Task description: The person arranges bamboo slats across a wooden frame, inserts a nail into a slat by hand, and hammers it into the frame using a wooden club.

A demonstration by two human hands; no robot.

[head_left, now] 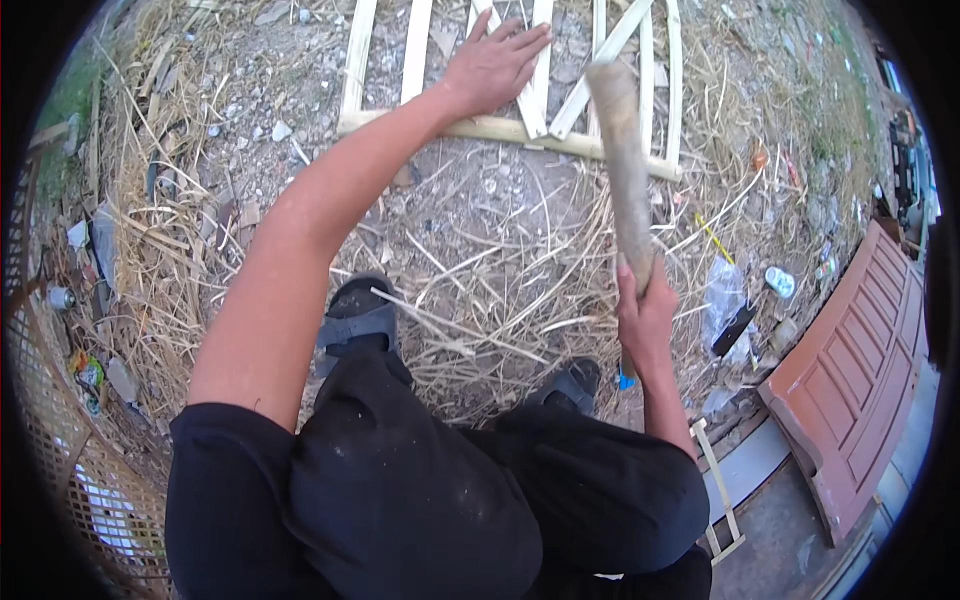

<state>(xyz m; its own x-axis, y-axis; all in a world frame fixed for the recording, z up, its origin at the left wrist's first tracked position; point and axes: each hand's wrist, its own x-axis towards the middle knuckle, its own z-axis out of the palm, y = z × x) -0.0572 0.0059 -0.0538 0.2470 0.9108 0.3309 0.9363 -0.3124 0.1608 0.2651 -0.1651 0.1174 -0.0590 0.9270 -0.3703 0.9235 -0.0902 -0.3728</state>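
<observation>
My left hand point(494, 70) lies palm down on the pale slats of a wooden frame point(560, 137), its fingers spread. The slats run away from me from a round crossbar, and two of them cross at a slant. In my right hand point(648, 310) is a thick, rounded wooden club point(625, 160), gripped near its lower end and raised. The club's wider end is in front of the frame's right part from this view; whether it touches the slats, I cannot tell. A bit of blue shows below my right hand.
Dry straw and wood shavings point(480, 290) cover the stony ground around my sandals. To the right are a clear plastic bag point(724, 295), a can point(780, 282) and a reddish-brown panelled door point(850, 370) lying tilted. At the left edge stands a brown lattice point(60, 400).
</observation>
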